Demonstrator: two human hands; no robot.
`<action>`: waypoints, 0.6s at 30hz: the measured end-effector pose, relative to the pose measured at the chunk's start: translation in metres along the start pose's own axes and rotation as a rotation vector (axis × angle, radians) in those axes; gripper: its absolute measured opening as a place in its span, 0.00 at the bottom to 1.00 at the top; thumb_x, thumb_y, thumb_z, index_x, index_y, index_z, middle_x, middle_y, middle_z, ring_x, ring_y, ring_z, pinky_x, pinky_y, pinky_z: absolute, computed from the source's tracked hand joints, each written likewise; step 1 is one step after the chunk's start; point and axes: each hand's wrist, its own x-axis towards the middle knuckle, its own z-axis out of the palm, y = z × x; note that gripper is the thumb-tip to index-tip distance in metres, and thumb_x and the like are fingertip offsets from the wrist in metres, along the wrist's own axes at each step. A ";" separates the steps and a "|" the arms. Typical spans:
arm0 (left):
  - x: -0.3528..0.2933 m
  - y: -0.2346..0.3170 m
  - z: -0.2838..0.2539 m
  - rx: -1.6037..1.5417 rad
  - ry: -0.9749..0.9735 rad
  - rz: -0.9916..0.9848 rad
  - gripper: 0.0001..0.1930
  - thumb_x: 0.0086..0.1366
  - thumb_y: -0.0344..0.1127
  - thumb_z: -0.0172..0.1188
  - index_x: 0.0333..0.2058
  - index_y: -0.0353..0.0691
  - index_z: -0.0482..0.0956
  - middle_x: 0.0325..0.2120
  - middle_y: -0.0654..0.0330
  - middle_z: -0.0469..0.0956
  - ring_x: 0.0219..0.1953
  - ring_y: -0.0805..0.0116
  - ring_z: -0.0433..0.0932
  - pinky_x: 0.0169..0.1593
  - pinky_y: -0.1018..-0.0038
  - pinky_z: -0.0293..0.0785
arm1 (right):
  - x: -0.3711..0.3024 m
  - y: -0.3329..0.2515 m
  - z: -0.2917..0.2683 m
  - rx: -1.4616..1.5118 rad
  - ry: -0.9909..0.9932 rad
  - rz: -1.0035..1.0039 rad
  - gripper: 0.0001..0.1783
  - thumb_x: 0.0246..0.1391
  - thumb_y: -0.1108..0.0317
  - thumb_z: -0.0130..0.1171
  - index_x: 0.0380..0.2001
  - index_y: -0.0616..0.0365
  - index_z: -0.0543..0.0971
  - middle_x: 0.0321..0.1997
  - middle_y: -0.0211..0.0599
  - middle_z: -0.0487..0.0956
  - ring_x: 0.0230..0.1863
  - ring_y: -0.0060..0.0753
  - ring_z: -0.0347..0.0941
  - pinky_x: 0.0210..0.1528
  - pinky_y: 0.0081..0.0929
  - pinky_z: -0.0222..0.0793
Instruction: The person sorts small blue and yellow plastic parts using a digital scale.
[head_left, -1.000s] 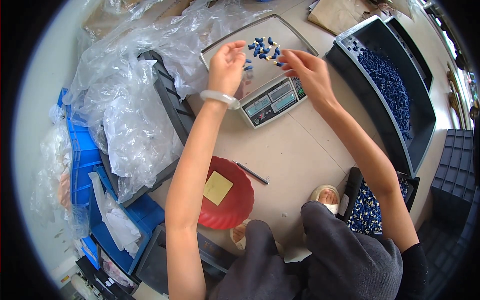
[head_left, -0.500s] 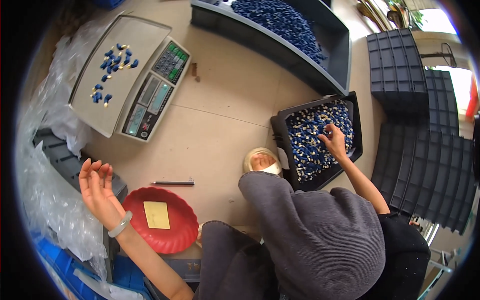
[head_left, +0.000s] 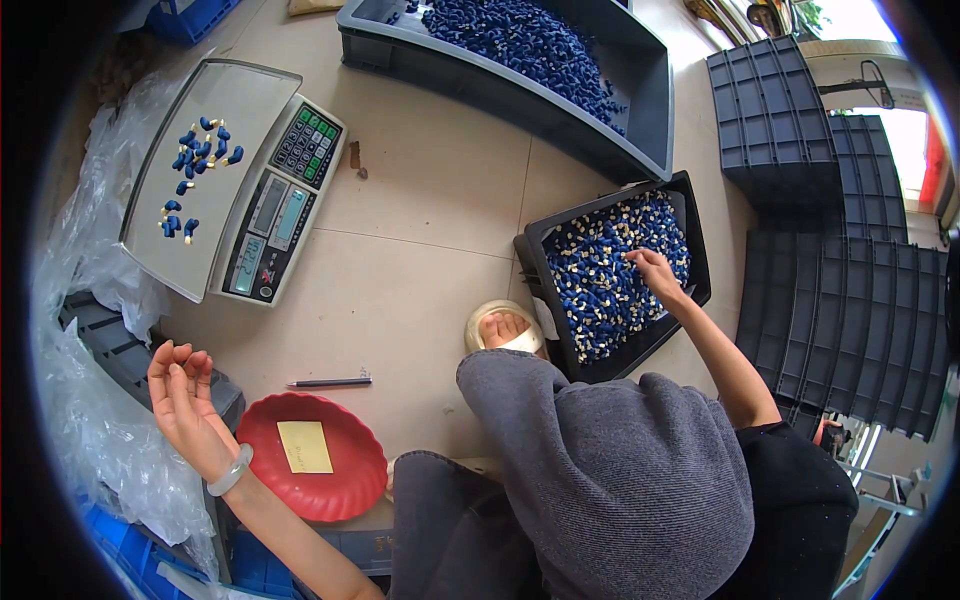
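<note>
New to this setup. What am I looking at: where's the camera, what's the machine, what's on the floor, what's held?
No robot here: just a person's two bare hands. The camera sits on their head, the left of two fisheyes, looking down, so straight edges bend near the rim.

The machine is a digital scale with small blue-and-cream pieces on its plate. Around it on the tiled floor are a large grey bin of mostly blue pieces, a black tray of blue-and-cream ones, a pen, and a red dish with a yellow note in it.

The left hand is raised, fingers loosely curled, with nothing visible in it. The right hand is at the tray's pieces; whether it grips one is too small to tell.
</note>
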 end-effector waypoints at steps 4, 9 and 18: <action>-0.005 0.000 0.002 0.019 -0.012 -0.009 0.11 0.69 0.29 0.48 0.47 0.35 0.72 0.39 0.57 0.76 0.40 0.69 0.77 0.50 0.73 0.75 | -0.024 -0.030 0.026 -0.436 0.128 -0.260 0.14 0.48 0.64 0.66 0.32 0.63 0.78 0.28 0.39 0.77 0.30 0.30 0.73 0.34 0.27 0.69; -0.004 0.002 0.003 0.032 -0.052 -0.013 0.10 0.68 0.29 0.49 0.45 0.34 0.73 0.38 0.57 0.76 0.39 0.69 0.77 0.49 0.74 0.75 | -0.026 -0.039 0.020 -0.440 0.182 -0.330 0.10 0.48 0.67 0.65 0.28 0.64 0.79 0.28 0.41 0.78 0.27 0.34 0.73 0.32 0.29 0.68; -0.013 0.015 -0.009 0.006 0.009 -0.012 0.10 0.69 0.30 0.50 0.45 0.34 0.74 0.37 0.58 0.76 0.38 0.71 0.77 0.47 0.75 0.75 | -0.041 -0.187 0.043 0.891 -0.425 0.020 0.19 0.66 0.57 0.45 0.37 0.64 0.75 0.31 0.33 0.75 0.29 0.19 0.68 0.31 0.15 0.66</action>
